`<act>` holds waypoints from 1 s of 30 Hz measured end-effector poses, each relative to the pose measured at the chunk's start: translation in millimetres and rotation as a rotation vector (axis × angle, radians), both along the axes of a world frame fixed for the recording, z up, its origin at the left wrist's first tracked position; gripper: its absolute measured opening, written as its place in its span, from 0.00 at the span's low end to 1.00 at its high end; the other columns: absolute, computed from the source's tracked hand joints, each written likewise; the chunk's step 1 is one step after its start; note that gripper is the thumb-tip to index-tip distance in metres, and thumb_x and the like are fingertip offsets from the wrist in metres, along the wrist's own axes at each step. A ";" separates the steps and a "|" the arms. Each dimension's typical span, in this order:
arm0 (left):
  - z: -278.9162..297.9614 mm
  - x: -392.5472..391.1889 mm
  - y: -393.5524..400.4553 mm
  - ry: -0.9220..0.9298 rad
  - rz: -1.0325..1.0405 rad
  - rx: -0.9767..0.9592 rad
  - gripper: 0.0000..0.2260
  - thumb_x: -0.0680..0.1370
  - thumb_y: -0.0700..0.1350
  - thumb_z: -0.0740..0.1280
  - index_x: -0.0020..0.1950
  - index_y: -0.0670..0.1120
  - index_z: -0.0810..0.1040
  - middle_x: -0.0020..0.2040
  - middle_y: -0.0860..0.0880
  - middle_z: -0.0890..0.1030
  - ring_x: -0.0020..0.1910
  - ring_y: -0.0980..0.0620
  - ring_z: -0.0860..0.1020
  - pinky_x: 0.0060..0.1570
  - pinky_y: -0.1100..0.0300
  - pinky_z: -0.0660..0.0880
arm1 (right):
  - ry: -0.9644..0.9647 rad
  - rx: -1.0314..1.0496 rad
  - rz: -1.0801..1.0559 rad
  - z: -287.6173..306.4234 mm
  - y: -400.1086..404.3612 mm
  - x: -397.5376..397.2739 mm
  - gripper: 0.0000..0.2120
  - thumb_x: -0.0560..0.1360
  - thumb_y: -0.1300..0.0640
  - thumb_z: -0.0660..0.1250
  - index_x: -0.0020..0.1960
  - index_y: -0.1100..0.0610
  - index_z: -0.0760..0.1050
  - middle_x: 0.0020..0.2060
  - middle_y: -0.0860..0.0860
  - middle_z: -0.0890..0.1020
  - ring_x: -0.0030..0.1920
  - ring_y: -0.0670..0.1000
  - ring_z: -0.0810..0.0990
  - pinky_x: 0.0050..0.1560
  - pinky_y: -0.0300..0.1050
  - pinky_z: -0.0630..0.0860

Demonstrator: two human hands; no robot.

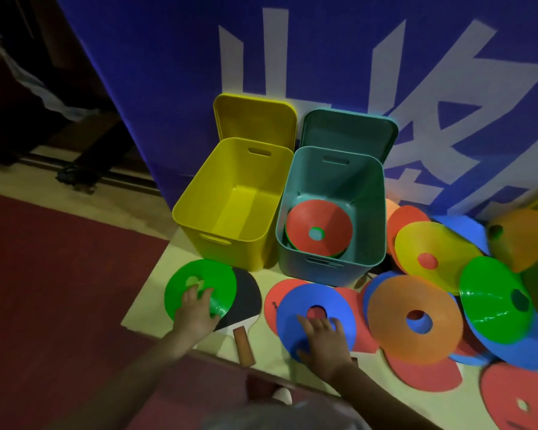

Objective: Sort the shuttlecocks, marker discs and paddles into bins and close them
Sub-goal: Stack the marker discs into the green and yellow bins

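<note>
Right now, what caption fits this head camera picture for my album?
Left hand on a green disc, right hand on a blue disc, before the open yellow bin and teal bin.

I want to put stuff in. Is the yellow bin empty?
Empty, as far as can be seen: the yellow bin shows only its bare floor, with its lid up behind it.

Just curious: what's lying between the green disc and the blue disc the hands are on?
In the head view, a paddle lies between the green disc and the blue disc; the green disc overlaps its dark blade.
</note>
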State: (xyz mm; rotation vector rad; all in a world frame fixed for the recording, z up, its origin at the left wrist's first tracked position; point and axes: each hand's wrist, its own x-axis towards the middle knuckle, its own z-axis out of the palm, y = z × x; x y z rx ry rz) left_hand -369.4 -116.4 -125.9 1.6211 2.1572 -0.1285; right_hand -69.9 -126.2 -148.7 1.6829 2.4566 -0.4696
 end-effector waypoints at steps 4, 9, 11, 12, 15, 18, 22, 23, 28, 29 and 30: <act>-7.2 2.7 10.2 0.141 -0.108 -0.036 0.33 0.76 0.57 0.66 0.76 0.54 0.54 0.74 0.43 0.57 0.74 0.43 0.56 0.64 0.48 0.65 | -0.127 0.025 0.046 0.8 -4.5 -12.5 0.44 0.47 0.37 0.79 0.59 0.53 0.80 0.43 0.57 0.82 0.44 0.58 0.82 0.58 0.68 0.70; -8.4 -3.3 19.2 0.202 -0.150 -0.012 0.36 0.74 0.63 0.65 0.77 0.56 0.54 0.71 0.42 0.62 0.72 0.42 0.60 0.64 0.48 0.65 | -0.145 -0.064 0.019 -8.6 -7.3 -18.8 0.47 0.47 0.36 0.80 0.63 0.53 0.78 0.45 0.61 0.81 0.48 0.61 0.81 0.61 0.69 0.67; 1.6 -1.8 20.6 0.179 -0.149 0.007 0.38 0.71 0.68 0.64 0.77 0.56 0.56 0.70 0.42 0.64 0.72 0.42 0.61 0.65 0.49 0.65 | -0.134 -0.056 0.017 -13.6 -8.4 -20.5 0.49 0.47 0.35 0.79 0.64 0.53 0.78 0.44 0.61 0.81 0.48 0.62 0.81 0.61 0.70 0.67; 10.9 1.8 19.9 0.151 -0.140 0.022 0.40 0.70 0.70 0.64 0.77 0.56 0.56 0.69 0.43 0.64 0.71 0.42 0.61 0.65 0.50 0.65 | -0.136 -0.056 0.017 -14.6 -8.5 -21.2 0.49 0.46 0.35 0.79 0.64 0.54 0.77 0.44 0.62 0.81 0.48 0.62 0.81 0.60 0.70 0.67; 41.0 18.4 12.9 -0.085 -0.069 0.067 0.47 0.65 0.72 0.67 0.77 0.56 0.52 0.69 0.43 0.62 0.70 0.43 0.61 0.65 0.51 0.66 | -0.120 -0.044 0.027 -18.8 -7.1 -19.1 0.51 0.47 0.34 0.77 0.66 0.54 0.75 0.46 0.61 0.80 0.50 0.62 0.80 0.62 0.69 0.61; 75.1 37.7 -2.5 -0.386 -0.052 0.119 0.47 0.65 0.64 0.74 0.77 0.58 0.51 0.62 0.47 0.63 0.65 0.48 0.62 0.63 0.53 0.67 | -0.114 -0.008 0.057 -22.2 -3.2 -12.5 0.52 0.49 0.31 0.76 0.68 0.53 0.70 0.47 0.60 0.80 0.50 0.61 0.80 0.61 0.67 0.60; 93.2 54.6 -20.8 -0.706 -0.009 0.212 0.33 0.69 0.56 0.67 0.72 0.63 0.60 0.58 0.54 0.66 0.56 0.58 0.71 0.56 0.60 0.71 | -0.077 0.028 0.122 -19.2 5.2 -2.5 0.48 0.49 0.33 0.76 0.66 0.50 0.71 0.43 0.54 0.80 0.45 0.57 0.81 0.58 0.61 0.63; 94.2 57.6 -21.3 -0.819 0.036 0.220 0.29 0.70 0.55 0.65 0.70 0.65 0.63 0.59 0.55 0.68 0.58 0.59 0.72 0.57 0.59 0.72 | -0.073 0.011 0.131 -14.8 7.8 0.7 0.44 0.51 0.35 0.75 0.65 0.49 0.72 0.42 0.51 0.81 0.44 0.55 0.82 0.58 0.59 0.64; 66.5 65.7 -20.5 -1.068 0.485 0.261 0.14 0.82 0.37 0.52 0.57 0.53 0.72 0.51 0.51 0.78 0.53 0.50 0.76 0.43 0.61 0.72 | 0.090 -0.035 0.130 5.4 20.8 17.2 0.26 0.70 0.52 0.63 0.69 0.47 0.72 0.55 0.51 0.82 0.59 0.53 0.77 0.70 0.57 0.57; 57.4 64.0 -23.8 -1.016 0.503 0.262 0.13 0.83 0.38 0.52 0.56 0.51 0.73 0.52 0.48 0.79 0.52 0.50 0.77 0.42 0.63 0.72 | 0.125 -0.035 0.118 7.3 21.9 20.7 0.25 0.72 0.52 0.62 0.69 0.47 0.71 0.58 0.51 0.81 0.61 0.53 0.76 0.71 0.55 0.56; 46.8 60.9 -27.1 -0.981 0.528 0.261 0.11 0.83 0.39 0.53 0.57 0.50 0.73 0.53 0.47 0.79 0.52 0.50 0.77 0.43 0.63 0.72 | 0.181 -0.004 0.102 9.1 22.1 25.5 0.24 0.72 0.52 0.62 0.68 0.47 0.73 0.58 0.50 0.81 0.62 0.54 0.76 0.69 0.55 0.59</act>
